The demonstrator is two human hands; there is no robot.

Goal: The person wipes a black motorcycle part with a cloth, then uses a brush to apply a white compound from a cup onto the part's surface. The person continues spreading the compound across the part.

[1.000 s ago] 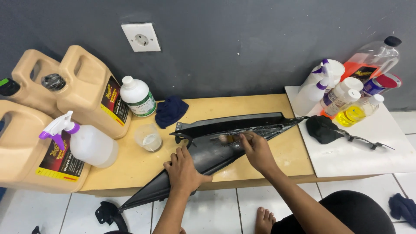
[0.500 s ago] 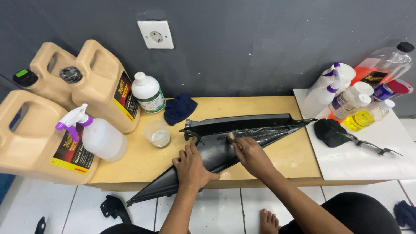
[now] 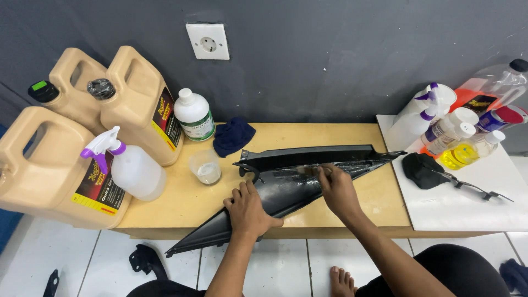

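Both hands [image 3: 250, 212] atop black panel [image 3: 286, 190]

Tan jugs [image 3: 132, 104], spray bottles [image 3: 132, 168], cup [image 3: 206, 166]

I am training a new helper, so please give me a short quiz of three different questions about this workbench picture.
1. True or false: the left hand presses on the black panel.
2. What lies beside the small cup: A) blue cloth, B) hammer, C) red towel?
3. Which hand rubs the panel near its ridge?

Key: 1 true; 2 A; 3 the right hand.
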